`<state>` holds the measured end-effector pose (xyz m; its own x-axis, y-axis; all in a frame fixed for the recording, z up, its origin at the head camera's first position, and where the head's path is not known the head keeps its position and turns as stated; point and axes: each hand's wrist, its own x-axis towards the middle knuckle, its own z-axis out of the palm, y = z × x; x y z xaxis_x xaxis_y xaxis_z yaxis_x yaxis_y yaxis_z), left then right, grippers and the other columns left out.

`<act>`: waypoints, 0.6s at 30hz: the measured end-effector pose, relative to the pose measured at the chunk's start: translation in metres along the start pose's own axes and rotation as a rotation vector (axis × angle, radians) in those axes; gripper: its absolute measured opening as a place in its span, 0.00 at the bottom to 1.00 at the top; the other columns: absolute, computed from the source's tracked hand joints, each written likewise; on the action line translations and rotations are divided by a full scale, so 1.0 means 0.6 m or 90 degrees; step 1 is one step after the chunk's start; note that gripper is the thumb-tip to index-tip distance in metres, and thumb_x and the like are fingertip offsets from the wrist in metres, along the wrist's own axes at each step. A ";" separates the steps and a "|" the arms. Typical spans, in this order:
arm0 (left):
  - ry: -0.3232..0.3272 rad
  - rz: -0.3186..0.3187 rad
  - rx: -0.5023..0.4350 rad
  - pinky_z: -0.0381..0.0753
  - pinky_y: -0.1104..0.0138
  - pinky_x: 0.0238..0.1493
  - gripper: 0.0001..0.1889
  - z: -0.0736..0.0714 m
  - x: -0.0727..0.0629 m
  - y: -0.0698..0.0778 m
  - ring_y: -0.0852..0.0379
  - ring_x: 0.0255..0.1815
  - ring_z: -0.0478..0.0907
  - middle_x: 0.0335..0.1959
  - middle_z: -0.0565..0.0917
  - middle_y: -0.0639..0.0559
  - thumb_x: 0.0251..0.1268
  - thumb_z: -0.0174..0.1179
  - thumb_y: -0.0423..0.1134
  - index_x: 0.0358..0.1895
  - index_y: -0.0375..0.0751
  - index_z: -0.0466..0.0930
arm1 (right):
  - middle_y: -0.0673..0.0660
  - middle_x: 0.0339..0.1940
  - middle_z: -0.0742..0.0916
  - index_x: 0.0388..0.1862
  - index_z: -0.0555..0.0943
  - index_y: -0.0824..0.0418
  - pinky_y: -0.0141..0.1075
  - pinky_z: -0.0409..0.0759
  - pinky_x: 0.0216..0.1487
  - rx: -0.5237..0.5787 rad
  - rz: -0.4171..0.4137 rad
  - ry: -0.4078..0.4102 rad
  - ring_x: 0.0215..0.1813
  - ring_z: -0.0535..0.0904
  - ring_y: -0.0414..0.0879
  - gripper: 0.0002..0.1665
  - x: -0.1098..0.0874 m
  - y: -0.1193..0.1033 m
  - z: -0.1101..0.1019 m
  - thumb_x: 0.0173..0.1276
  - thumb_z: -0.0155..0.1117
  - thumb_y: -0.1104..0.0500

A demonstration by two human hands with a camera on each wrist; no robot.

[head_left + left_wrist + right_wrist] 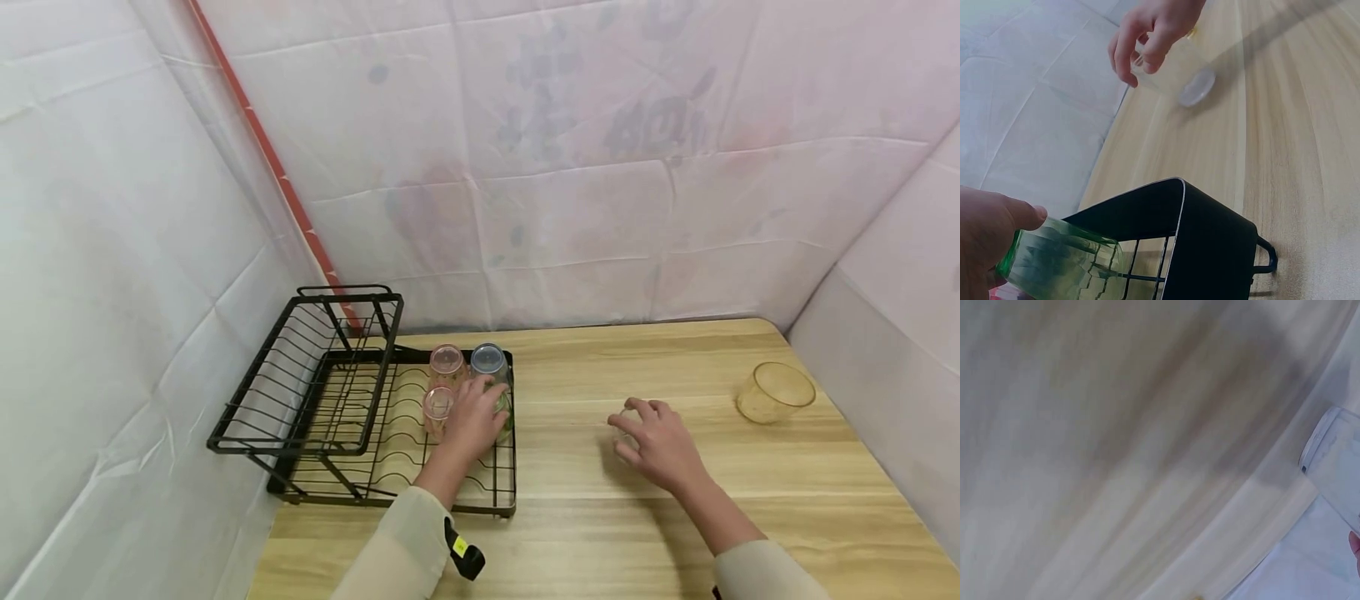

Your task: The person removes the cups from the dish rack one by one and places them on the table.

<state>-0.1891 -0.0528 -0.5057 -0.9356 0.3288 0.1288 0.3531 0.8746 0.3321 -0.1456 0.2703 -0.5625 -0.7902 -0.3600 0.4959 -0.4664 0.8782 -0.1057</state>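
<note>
Green glass (1060,262) gripped by left hand (474,421) at rack's edge (1180,206); right hand (660,446) clasps clear glass (1175,75).

You wear long, pale beige sleeves that end just short of each wrist; your left hand (474,421) and right hand (660,446) are bare; a small black device with a yellow label (463,550) is strapped at your left cuff; a dark edge shows at the right cuff.

matt wood table (600,517), black wire rack (360,417), prob. glass cup (1060,262)
</note>
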 end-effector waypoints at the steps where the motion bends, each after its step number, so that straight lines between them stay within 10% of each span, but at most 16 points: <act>1: 0.000 0.000 -0.001 0.76 0.50 0.61 0.23 0.000 0.000 0.000 0.46 0.66 0.70 0.64 0.73 0.50 0.64 0.66 0.45 0.63 0.53 0.78 | 0.64 0.48 0.82 0.43 0.85 0.48 0.64 0.76 0.37 -0.003 0.010 -0.006 0.46 0.76 0.72 0.16 0.000 0.010 -0.002 0.53 0.64 0.52; 18: -0.016 -0.016 -0.014 0.76 0.51 0.61 0.24 -0.001 -0.001 0.000 0.47 0.67 0.68 0.66 0.72 0.51 0.65 0.66 0.46 0.64 0.53 0.77 | 0.73 0.55 0.77 0.49 0.80 0.59 0.67 0.67 0.54 -0.045 0.105 -0.064 0.52 0.70 0.78 0.16 -0.005 0.157 -0.029 0.62 0.59 0.58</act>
<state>-0.1886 -0.0531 -0.5050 -0.9439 0.3156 0.0969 0.3290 0.8749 0.3553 -0.1806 0.3597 -0.5591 -0.8914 -0.2356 0.3872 -0.3007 0.9466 -0.1163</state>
